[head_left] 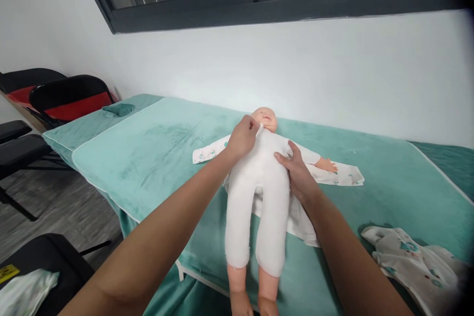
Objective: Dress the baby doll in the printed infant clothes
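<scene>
A baby doll [262,158] lies on its back, with a white cloth body, smooth plastic head and bare plastic feet. Under it is spread a white printed baby shirt [342,175], its sleeves reaching out to both sides. My left hand [243,134] is closed in a pinch beside the doll's neck, on a bit of white cloth; whether this belongs to the shirt or the body cannot be told. With its thumb on the chest, my right hand [296,168] grips the doll's side below the arm. The doll's other arm is hidden behind my left hand.
A green padded cover [148,158] lies over the bed against the wall. Printed white clothing [414,256] lies at the right front. Folding chairs [74,98] stand at the left, and a black seat [48,261] bears a white cloth [27,291].
</scene>
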{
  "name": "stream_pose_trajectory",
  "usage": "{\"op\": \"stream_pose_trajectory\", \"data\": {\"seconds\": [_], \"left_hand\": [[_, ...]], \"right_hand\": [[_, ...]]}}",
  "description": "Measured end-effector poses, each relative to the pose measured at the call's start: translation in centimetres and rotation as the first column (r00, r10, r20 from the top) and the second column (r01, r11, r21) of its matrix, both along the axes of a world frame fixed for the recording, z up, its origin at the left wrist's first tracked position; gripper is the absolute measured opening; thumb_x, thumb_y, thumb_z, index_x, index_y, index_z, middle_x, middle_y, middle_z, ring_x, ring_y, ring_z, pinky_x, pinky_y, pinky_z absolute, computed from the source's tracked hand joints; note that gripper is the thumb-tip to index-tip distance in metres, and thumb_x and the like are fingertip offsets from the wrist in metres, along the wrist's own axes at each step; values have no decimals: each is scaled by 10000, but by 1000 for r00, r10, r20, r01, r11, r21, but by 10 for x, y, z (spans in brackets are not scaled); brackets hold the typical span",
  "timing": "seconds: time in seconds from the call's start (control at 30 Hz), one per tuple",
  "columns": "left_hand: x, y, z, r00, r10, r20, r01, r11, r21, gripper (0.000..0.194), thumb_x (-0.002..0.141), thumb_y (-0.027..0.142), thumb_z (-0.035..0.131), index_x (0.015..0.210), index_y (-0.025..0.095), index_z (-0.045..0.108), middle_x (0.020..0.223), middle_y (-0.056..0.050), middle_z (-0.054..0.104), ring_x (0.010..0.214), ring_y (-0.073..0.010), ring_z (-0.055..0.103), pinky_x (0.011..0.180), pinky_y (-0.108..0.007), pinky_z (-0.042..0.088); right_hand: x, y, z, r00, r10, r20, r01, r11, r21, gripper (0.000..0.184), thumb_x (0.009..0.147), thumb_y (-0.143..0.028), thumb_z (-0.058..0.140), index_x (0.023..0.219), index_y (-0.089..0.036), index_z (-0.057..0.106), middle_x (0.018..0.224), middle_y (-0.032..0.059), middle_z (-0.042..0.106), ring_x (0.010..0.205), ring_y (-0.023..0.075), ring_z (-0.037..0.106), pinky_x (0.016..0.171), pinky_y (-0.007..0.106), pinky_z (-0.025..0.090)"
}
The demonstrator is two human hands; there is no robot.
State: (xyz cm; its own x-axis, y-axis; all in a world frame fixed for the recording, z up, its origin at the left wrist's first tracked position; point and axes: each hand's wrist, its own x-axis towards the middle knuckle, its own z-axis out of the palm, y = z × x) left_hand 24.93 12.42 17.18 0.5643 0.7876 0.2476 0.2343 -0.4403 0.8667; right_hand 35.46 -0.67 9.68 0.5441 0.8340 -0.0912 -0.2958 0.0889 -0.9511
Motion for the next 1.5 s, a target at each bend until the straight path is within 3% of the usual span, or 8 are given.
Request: {"op": "stream_pose_trajectory", "data": {"seconds": [0.23,0.33,0.53,0.7,0.93,1.0,1.2,1.5], "left_hand": [[-31,-40,29,929,-369,5,355,890,-284,148,920,339,491,857,207,470,1010,-50,727,526,-82,519,545,-254,404],[-49,-42,32,951,-294,98,309,920,-241,176,923,387,488,902,212,494,1078,-47,707,607,-101,600,558,-252,440],[-97,-31,-29,987,120,-103,-122,993,-7,213,921,399,506,851,212,582,881,-7,652,841,-162,584,753,-291,437],[-130,-51,-75,999,-10,-41,2,981,-195,241,949,445,480,942,221,568,851,15,573,764,-141,508,713,-275,417],[-145,-74,-91,999,-17,45,29,958,-284,174,920,358,560,1042,234,550,892,20,596,762,-129,519,716,-259,427],[-145,-74,-94,1000,18,15,-14,971,-239,213,916,344,565,1105,248,541,968,14,620,796,-133,526,727,-259,426],[-146,-80,-104,995,97,-21,-99,987,-123,104,935,311,506,898,222,544,804,27,553,753,-135,496,700,-260,402],[-161,-83,-109,1000,-12,-22,9,991,-136,181,953,370,483,888,212,541,827,0,575,787,-158,538,744,-286,452]], "right_hand": [[0,-1,5,1000,10,8,-9,995,-102,1051,753,-453,789,1563,-289,140,1448,109,538,1238,261,603,1009,383,545],[5,0,1,998,-9,69,18,990,-141,993,761,-501,764,1550,-297,196,1458,109,526,1241,275,597,1008,406,541],[20,3,-11,951,-18,309,92,969,-227,781,815,-624,632,1482,-327,354,1375,79,599,1223,280,599,1014,428,502],[30,-3,-9,755,16,656,249,918,-309,583,883,-639,493,1341,-278,501,1165,89,709,1104,313,633,951,460,448],[45,-7,-11,491,176,854,367,847,-385,395,935,-515,391,685,-236,518,781,91,697,810,278,633,751,397,423],[46,-7,-13,540,214,814,279,867,-413,428,936,-505,387,629,-231,501,734,87,671,750,255,623,715,383,441],[43,-5,-17,909,56,414,80,949,-304,400,810,-585,621,681,-209,577,689,25,607,658,184,597,605,313,521],[35,-1,-15,960,-51,274,109,974,-200,299,745,-461,708,705,-211,549,703,-22,564,650,133,561,603,260,509]]}}
